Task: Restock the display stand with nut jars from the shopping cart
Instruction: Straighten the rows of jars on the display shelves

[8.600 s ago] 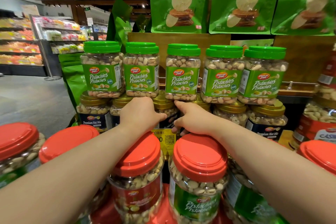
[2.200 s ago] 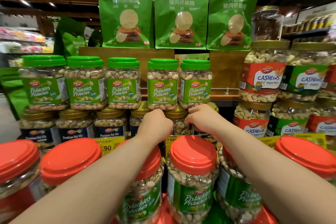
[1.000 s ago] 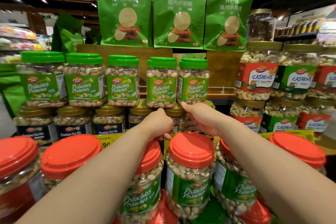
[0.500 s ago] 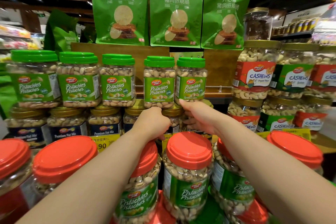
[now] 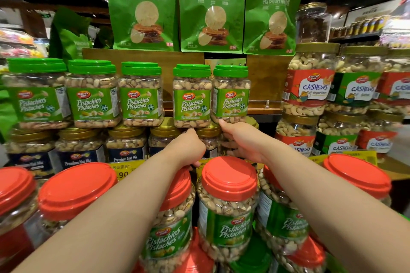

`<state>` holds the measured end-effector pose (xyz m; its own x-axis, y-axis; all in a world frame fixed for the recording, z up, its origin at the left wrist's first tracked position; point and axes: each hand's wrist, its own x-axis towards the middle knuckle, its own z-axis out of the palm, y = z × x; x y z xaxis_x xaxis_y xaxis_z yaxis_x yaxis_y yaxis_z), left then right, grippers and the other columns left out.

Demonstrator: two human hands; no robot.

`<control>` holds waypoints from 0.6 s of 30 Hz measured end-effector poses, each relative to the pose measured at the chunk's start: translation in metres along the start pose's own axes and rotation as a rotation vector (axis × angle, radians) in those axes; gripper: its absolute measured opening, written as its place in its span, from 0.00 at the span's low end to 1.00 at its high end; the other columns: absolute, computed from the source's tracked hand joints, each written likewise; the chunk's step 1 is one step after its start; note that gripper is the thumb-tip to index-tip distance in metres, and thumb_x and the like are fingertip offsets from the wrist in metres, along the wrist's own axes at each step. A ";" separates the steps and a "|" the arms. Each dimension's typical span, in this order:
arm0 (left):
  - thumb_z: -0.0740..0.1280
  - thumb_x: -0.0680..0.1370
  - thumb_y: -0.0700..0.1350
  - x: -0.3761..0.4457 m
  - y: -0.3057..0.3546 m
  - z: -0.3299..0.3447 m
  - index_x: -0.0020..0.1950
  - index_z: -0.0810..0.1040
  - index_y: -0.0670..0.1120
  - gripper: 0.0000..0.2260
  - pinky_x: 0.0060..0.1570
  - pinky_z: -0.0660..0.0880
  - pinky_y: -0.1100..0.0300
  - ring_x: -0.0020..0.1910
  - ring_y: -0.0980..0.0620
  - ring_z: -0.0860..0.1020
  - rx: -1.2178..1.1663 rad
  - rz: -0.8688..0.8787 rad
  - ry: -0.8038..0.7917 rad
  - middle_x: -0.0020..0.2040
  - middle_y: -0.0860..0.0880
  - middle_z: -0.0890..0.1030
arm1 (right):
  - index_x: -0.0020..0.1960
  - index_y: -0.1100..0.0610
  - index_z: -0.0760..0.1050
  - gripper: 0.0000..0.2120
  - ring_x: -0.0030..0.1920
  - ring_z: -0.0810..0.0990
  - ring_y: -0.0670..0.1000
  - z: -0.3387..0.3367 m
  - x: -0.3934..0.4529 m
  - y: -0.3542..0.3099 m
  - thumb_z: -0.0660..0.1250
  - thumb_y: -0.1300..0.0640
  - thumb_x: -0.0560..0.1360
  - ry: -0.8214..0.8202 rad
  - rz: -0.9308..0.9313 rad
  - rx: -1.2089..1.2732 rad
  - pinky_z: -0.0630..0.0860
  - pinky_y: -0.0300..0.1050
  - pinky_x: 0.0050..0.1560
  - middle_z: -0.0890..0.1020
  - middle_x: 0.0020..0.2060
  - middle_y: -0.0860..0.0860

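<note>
At frame centre, a gold-lidded jar (image 5: 208, 137) in the display stand's (image 5: 261, 109) lower row is gripped by the left hand (image 5: 188, 148) and right hand (image 5: 241, 142), fingers curled. 5 green-lidded pistachio jars (image 5: 192, 97) are shelved above; several red-lidded jars (image 5: 228, 204) in the foreground likely await stocking.

Three green snack pouches (image 5: 212, 6) printed with crisp rounds hang side by side across the top centre. At upper right a dark-filled clear jar (image 5: 312, 23) stands above the rest. Yellow price tags (image 5: 124, 169) show at mid-left. Blurred store shelves (image 5: 15, 42) line the far left edge.
</note>
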<state>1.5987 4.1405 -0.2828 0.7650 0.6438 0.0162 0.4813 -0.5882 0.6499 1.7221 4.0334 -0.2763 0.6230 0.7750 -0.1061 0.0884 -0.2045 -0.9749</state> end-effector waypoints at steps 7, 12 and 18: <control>0.56 0.79 0.37 -0.002 -0.003 -0.004 0.71 0.65 0.41 0.20 0.33 0.81 0.52 0.36 0.45 0.85 0.089 0.051 0.037 0.65 0.42 0.70 | 0.80 0.49 0.61 0.28 0.75 0.68 0.58 0.001 0.001 -0.003 0.61 0.42 0.83 -0.027 0.012 0.030 0.63 0.61 0.76 0.65 0.79 0.53; 0.55 0.78 0.35 -0.005 -0.006 -0.007 0.75 0.66 0.40 0.23 0.36 0.83 0.50 0.37 0.41 0.85 0.075 0.036 0.068 0.54 0.41 0.78 | 0.81 0.49 0.59 0.30 0.77 0.66 0.57 0.004 0.001 -0.005 0.62 0.42 0.83 -0.030 0.011 0.071 0.60 0.62 0.78 0.62 0.80 0.52; 0.52 0.80 0.32 -0.008 -0.002 -0.009 0.80 0.63 0.43 0.27 0.45 0.84 0.44 0.44 0.44 0.86 -0.150 -0.024 0.087 0.52 0.43 0.77 | 0.81 0.56 0.59 0.32 0.77 0.65 0.59 0.003 -0.002 -0.002 0.60 0.41 0.83 -0.006 0.029 0.068 0.59 0.61 0.78 0.62 0.80 0.56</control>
<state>1.5878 4.1411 -0.2775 0.7111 0.7005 0.0606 0.4250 -0.4969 0.7566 1.7189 4.0339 -0.2749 0.6197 0.7730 -0.1357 0.0168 -0.1859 -0.9824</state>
